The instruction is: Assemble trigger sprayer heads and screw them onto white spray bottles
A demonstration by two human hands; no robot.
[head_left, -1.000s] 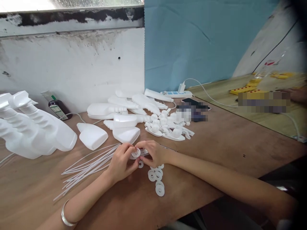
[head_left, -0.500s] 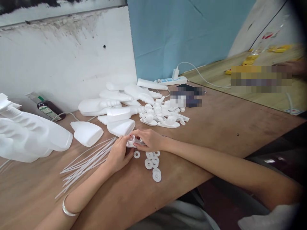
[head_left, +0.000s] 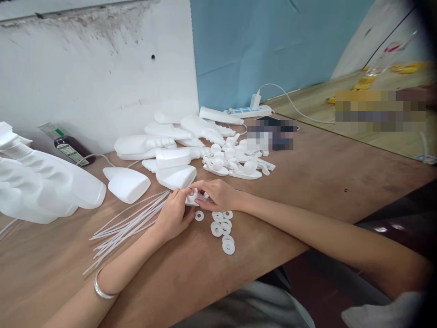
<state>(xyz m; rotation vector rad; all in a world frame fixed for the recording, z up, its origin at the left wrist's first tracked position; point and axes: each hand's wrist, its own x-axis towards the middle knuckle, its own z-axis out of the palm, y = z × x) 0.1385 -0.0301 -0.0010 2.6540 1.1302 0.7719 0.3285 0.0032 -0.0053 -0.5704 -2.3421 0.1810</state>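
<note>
Both my hands meet over the table around a white trigger spray head [head_left: 192, 197]. My left hand [head_left: 173, 213] is closed on its left side, with the round collar showing between the fingers. From the other side, my right hand [head_left: 218, 196] pinches the same piece; its fingers hide much of it. Just below the hands lie several flat white washers [head_left: 216, 229], with a single one close to my left fingertips. Thin white tubes [head_left: 126, 230] are spread to the left of my left hand. Beyond the hands is a pile of more spray heads [head_left: 247, 168].
White plastic bottles [head_left: 129, 184] lie behind and to the left, with larger ones [head_left: 51, 187] at the far left. A dark bottle [head_left: 73, 150] leans by the wall. A power strip [head_left: 249, 111] and a phone [head_left: 276, 123] are at the back. Part of another person's hand shows far right.
The view has shifted slightly, so everything sits a little further right and higher. Both hands stay on the spray head, with hardly any visible change in grip.
</note>
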